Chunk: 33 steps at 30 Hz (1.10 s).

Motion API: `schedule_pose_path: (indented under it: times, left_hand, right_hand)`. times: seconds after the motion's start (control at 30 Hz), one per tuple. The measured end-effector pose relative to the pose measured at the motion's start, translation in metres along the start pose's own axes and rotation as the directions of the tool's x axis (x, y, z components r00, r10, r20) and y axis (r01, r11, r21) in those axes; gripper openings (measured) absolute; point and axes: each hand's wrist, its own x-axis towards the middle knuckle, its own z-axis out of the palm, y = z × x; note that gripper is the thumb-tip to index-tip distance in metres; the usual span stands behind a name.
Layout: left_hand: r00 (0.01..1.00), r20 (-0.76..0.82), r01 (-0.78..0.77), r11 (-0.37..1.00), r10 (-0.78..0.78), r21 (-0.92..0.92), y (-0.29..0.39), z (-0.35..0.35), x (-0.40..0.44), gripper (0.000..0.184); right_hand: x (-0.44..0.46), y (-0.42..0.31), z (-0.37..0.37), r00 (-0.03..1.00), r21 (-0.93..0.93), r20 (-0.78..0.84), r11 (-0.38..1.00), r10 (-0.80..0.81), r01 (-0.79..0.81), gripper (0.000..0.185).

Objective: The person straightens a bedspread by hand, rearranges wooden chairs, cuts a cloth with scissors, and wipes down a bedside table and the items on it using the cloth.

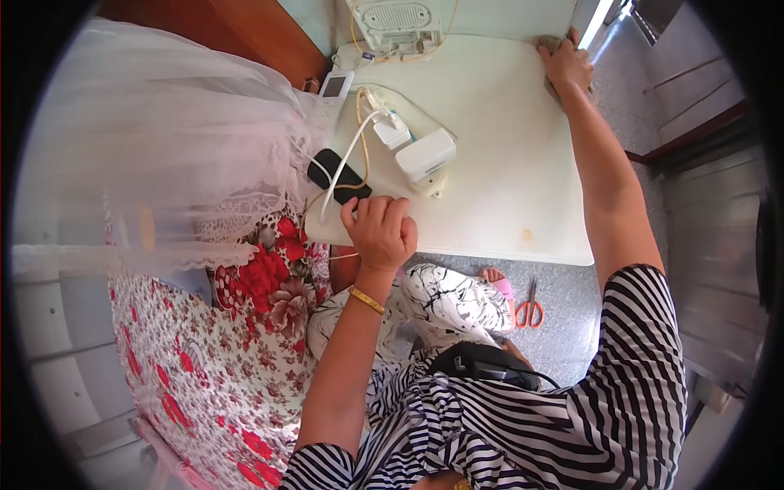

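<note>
My left hand (381,233) is at the near edge of the white tabletop (506,163), its fingers curled and the fingertips beside the lower end of a black device (338,174). Whatever lies under those fingers is hidden. At the far right corner of the top, my right hand (566,65) presses on a grey-brown cloth (553,88), its fingers bent over it. Between the hands are a white power strip (434,184), a white adapter (426,153) and a smaller white plug (392,131) with cables.
A white device (400,23) stands at the back edge, and a small white gadget with a screen (336,85) lies at the left. A sheer curtain (188,131) hangs over a floral bedcover (245,359). Orange-handled scissors (530,313) lie on the floor.
</note>
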Motion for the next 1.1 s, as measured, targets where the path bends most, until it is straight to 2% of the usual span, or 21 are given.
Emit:
schedule_pose_path:
  times: [0.07,0.13,0.23,0.3,0.37,0.5,0.63,0.7,0.77,0.83,0.93,1.0,1.1]
  left_hand:
    - [0.999,-0.036,-0.01,1.0,0.01,-0.006,-0.001,0.002,0.0,0.017]
    - [0.997,-0.073,-0.01,1.0,0.009,-0.012,-0.001,0.002,0.0,0.015]
    - [0.998,-0.066,-0.009,1.0,0.008,-0.015,0.0,0.002,0.0,0.013]
    - [0.997,-0.072,-0.013,1.0,0.013,-0.001,0.0,0.002,0.001,0.011]
    - [0.997,-0.078,-0.014,1.0,0.013,-0.01,0.001,0.001,0.002,0.013]
    - [0.995,-0.096,-0.013,1.0,0.012,-0.012,0.003,-0.002,0.003,0.014]
    - [0.992,-0.122,-0.027,1.0,0.026,-0.01,0.003,-0.001,0.004,0.009]
    - [0.99,-0.136,-0.029,0.999,0.027,-0.015,0.001,0.0,0.003,0.008]
    - [0.993,-0.118,-0.031,0.999,0.028,-0.02,0.0,0.0,0.002,0.009]
    - [0.995,-0.099,-0.019,1.0,0.017,-0.015,0.001,-0.001,0.001,0.011]
    - [0.996,-0.085,-0.009,1.0,0.008,-0.011,0.002,-0.001,0.002,0.012]
    - [0.997,-0.082,-0.005,1.0,0.004,-0.011,0.003,-0.002,0.002,0.012]
    - [0.997,-0.077,-0.001,1.0,-0.001,-0.018,0.002,-0.002,0.002,0.013]
  right_hand:
    - [-0.002,0.004,-0.003,0.999,-0.005,-0.014,1.0,-0.03,0.03,0.057]
    - [-0.015,0.014,-0.014,0.993,0.054,0.04,0.993,-0.108,0.106,0.056]
    - [-0.033,0.036,-0.013,0.984,0.067,0.005,0.981,-0.181,0.18,0.055]
    - [-0.056,0.05,-0.023,0.987,0.054,-0.011,0.985,-0.162,0.162,0.054]
    - [-0.079,0.062,-0.036,0.977,0.094,0.014,0.973,-0.212,0.21,0.052]
    - [-0.145,0.088,-0.071,0.974,0.151,-0.013,0.963,-0.225,0.225,0.049]
    - [-0.221,0.122,-0.101,0.936,0.305,-0.069,0.886,-0.345,0.349,0.046]
    - [-0.257,0.131,-0.123,0.94,0.327,-0.006,0.888,-0.34,0.323,0.045]
    - [-0.282,0.144,-0.127,0.924,0.306,-0.036,0.876,-0.381,0.373,0.044]
    - [-0.287,0.145,-0.129,0.906,0.285,-0.064,0.862,-0.419,0.419,0.043]
    - [-0.28,0.132,-0.137,0.902,0.224,-0.01,0.879,-0.431,0.422,0.041]
    - [-0.26,0.11,-0.139,0.905,0.159,0.126,0.908,-0.407,0.387,0.04]
    - [-0.217,0.091,-0.114,0.902,0.139,0.079,0.901,-0.424,0.411,0.04]
